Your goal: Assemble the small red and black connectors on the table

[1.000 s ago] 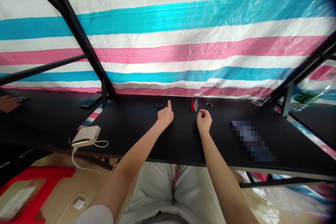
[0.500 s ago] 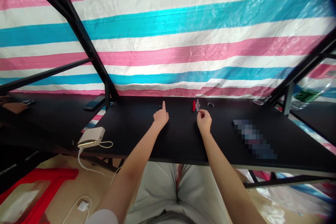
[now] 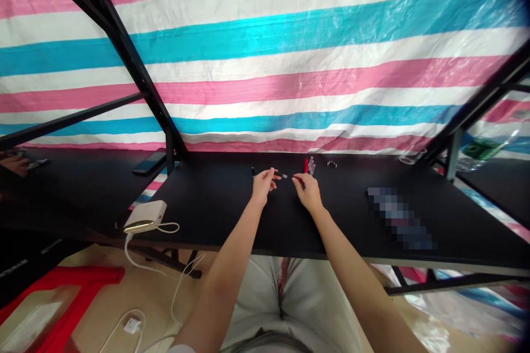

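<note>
near the bench's [image 3: 215, 198] far edge, the left hand [image 3: 260, 186] pinches a black piece [image 3: 281, 175], leaving its tip exposed. the right hand [image 3: 308, 192] curls near red pieces [image 3: 306, 165]; i cannot tell its grip.

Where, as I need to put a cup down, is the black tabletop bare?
Bare patches lie between the white box and the left hand, and between the right hand and the pixelated item. Crowded: the back middle, with the dark stick at the left hand, and the red piece and clear pieces beyond the right.
</note>
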The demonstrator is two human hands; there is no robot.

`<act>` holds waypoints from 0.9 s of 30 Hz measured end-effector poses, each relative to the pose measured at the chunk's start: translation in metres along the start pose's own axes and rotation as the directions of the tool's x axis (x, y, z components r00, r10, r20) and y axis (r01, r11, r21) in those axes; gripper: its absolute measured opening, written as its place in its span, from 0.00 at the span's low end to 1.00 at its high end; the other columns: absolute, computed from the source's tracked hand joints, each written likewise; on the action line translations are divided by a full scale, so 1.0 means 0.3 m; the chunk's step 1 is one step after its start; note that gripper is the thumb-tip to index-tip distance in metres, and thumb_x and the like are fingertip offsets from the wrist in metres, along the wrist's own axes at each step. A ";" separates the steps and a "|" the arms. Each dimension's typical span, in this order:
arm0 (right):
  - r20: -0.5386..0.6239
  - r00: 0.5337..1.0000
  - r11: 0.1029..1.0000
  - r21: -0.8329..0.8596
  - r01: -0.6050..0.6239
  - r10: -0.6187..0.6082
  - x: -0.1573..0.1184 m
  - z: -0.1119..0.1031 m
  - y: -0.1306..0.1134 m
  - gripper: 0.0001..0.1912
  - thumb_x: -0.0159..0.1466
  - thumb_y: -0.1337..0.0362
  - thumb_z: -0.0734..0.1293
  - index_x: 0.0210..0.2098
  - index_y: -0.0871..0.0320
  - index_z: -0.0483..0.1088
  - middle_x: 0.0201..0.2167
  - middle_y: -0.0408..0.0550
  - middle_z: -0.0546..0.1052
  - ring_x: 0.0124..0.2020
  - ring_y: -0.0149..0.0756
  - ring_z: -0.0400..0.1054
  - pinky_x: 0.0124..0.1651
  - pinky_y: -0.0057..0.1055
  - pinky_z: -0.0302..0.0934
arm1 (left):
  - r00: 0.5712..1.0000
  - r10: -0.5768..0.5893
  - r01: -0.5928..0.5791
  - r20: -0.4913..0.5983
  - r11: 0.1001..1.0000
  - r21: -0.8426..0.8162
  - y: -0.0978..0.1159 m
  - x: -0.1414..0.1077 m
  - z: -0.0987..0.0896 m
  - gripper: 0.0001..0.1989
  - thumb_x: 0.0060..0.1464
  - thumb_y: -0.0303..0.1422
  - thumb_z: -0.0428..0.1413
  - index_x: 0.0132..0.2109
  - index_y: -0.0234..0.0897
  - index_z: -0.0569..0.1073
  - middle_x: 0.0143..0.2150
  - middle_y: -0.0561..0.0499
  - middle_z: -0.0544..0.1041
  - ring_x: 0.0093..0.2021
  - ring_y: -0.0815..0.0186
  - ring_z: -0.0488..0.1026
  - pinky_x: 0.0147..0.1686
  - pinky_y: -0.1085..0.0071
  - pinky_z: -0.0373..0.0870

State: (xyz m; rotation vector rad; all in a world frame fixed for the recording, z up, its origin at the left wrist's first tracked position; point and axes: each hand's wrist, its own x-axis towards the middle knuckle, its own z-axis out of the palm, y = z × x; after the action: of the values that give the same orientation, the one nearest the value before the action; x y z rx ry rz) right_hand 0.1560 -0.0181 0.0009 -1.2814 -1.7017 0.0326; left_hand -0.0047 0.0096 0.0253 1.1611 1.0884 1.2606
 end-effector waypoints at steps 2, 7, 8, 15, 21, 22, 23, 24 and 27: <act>0.079 0.995 0.998 0.008 0.059 -0.059 0.000 0.006 -0.019 0.14 0.62 0.57 0.56 0.38 0.58 0.68 0.30 0.49 0.71 0.32 0.35 0.64 0.37 0.33 0.56 | 1.000 -0.013 0.015 0.022 0.995 -0.103 -0.017 -0.019 0.021 0.22 0.46 0.47 0.52 0.38 0.31 0.71 0.29 0.45 0.74 0.15 0.77 0.61 0.14 0.78 0.49; 0.122 0.987 0.994 0.007 0.105 -0.105 -0.005 0.011 -0.041 0.14 0.64 0.58 0.53 0.35 0.57 0.67 0.30 0.48 0.71 0.33 0.35 0.64 0.36 0.32 0.55 | 0.998 -0.022 0.034 0.067 0.981 -0.191 -0.044 -0.046 0.029 0.22 0.45 0.47 0.54 0.38 0.31 0.71 0.28 0.47 0.74 0.16 0.77 0.62 0.15 0.78 0.50; 0.116 0.988 0.994 0.006 0.105 -0.105 -0.006 0.011 -0.043 0.14 0.64 0.59 0.53 0.35 0.57 0.67 0.30 0.48 0.71 0.33 0.35 0.64 0.36 0.32 0.55 | 0.996 -0.022 0.038 0.082 0.979 -0.199 -0.044 -0.050 0.026 0.22 0.45 0.47 0.54 0.38 0.31 0.71 0.28 0.47 0.74 0.16 0.77 0.62 0.15 0.78 0.51; 0.075 0.993 0.996 -0.018 0.089 -0.087 -0.012 0.003 -0.055 0.17 0.65 0.59 0.51 0.30 0.57 0.67 0.26 0.47 0.70 0.30 0.33 0.63 0.35 0.30 0.54 | 0.975 -0.029 0.078 0.218 0.973 -0.218 -0.028 -0.088 0.026 0.18 0.40 0.40 0.60 0.37 0.32 0.72 0.32 0.48 0.74 0.17 0.79 0.62 0.17 0.77 0.54; 0.097 0.991 0.993 -0.067 0.102 -0.095 -0.019 0.005 -0.062 0.19 0.65 0.59 0.49 0.27 0.57 0.66 0.24 0.47 0.69 0.28 0.33 0.61 0.35 0.30 0.53 | 0.983 -0.064 0.099 0.175 0.975 -0.200 -0.025 -0.108 0.038 0.16 0.38 0.41 0.60 0.29 0.32 0.71 0.27 0.51 0.72 0.17 0.78 0.61 0.17 0.77 0.53; 0.099 0.990 0.992 -0.070 0.104 -0.097 -0.019 0.006 -0.063 0.19 0.65 0.59 0.49 0.27 0.57 0.66 0.24 0.47 0.68 0.28 0.33 0.61 0.35 0.30 0.53 | 0.984 -0.061 0.096 0.168 0.974 -0.205 -0.025 -0.108 0.039 0.16 0.38 0.41 0.60 0.29 0.32 0.71 0.27 0.51 0.72 0.17 0.78 0.61 0.17 0.77 0.53; 0.102 0.990 0.992 -0.072 0.106 -0.098 -0.019 0.006 -0.064 0.19 0.65 0.59 0.49 0.27 0.57 0.66 0.24 0.47 0.68 0.28 0.33 0.61 0.35 0.30 0.53 | 0.985 -0.055 0.090 0.164 0.973 -0.211 -0.026 -0.108 0.039 0.16 0.38 0.42 0.60 0.29 0.32 0.71 0.27 0.51 0.72 0.17 0.79 0.60 0.17 0.77 0.53; 0.104 0.990 0.992 -0.073 0.107 -0.099 -0.019 0.006 -0.066 0.19 0.65 0.59 0.49 0.27 0.57 0.66 0.24 0.47 0.68 0.28 0.33 0.61 0.35 0.31 0.53 | 0.986 -0.046 0.081 0.161 0.972 -0.219 -0.028 -0.107 0.040 0.16 0.38 0.41 0.60 0.29 0.32 0.71 0.27 0.51 0.71 0.17 0.79 0.60 0.16 0.77 0.53; 0.098 0.990 0.992 -0.060 0.108 -0.101 -0.018 0.005 -0.074 0.18 0.65 0.59 0.50 0.29 0.57 0.66 0.25 0.48 0.69 0.29 0.34 0.62 0.35 0.31 0.54 | 0.988 -0.018 0.056 0.153 0.967 -0.249 -0.036 -0.103 0.040 0.16 0.38 0.41 0.60 0.29 0.31 0.71 0.26 0.52 0.70 0.16 0.79 0.59 0.16 0.78 0.52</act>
State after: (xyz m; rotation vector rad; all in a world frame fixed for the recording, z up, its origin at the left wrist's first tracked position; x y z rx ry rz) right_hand 0.1389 -0.0314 0.0083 -1.2537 -1.8631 -0.0244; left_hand 0.0077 -0.0214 0.0151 1.0186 0.8083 1.2229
